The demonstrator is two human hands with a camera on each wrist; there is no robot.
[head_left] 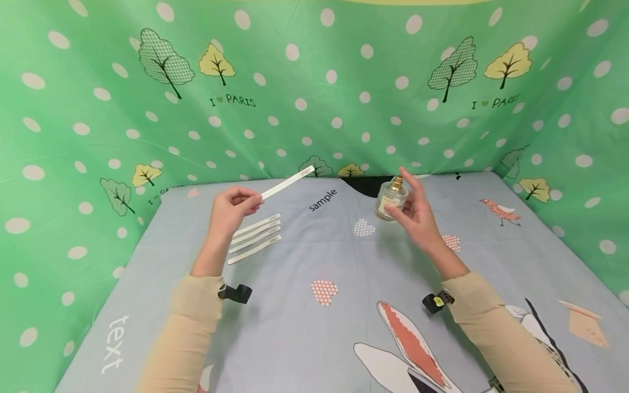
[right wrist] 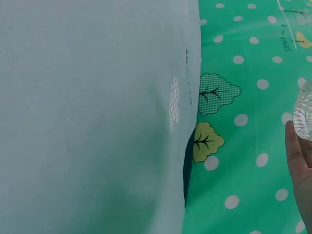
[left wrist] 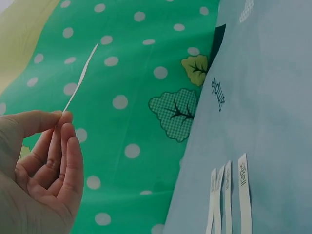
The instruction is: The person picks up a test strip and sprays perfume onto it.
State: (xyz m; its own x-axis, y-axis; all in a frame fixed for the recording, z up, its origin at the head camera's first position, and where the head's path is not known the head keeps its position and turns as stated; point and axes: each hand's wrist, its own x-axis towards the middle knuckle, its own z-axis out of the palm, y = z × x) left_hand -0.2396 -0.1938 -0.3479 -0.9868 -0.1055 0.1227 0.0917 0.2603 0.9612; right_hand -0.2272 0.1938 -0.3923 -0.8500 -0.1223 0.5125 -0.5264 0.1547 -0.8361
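Between thumb and fingertips my left hand (head_left: pixel 234 207) pinches one end of a white paper test strip (head_left: pixel 290 183). The strip points up and to the right in the head view; edge-on, it looks thin and slightly bent in the left wrist view (left wrist: pixel 82 75). My right hand (head_left: pixel 416 215) grips a clear glass perfume bottle (head_left: pixel 385 203) with a gold spray neck, held upright above the cloth. Its thumb lies on the front of the glass, and the index finger reaches to the sprayer's top. Only the bottle's ribbed base (right wrist: pixel 303 117) and some fingers show in the right wrist view.
Several more paper strips (head_left: pixel 254 250) lie side by side on the grey printed cloth (head_left: pixel 295 338), below the left hand. A green dotted curtain (head_left: pixel 314 71) rises behind the table and along both sides.
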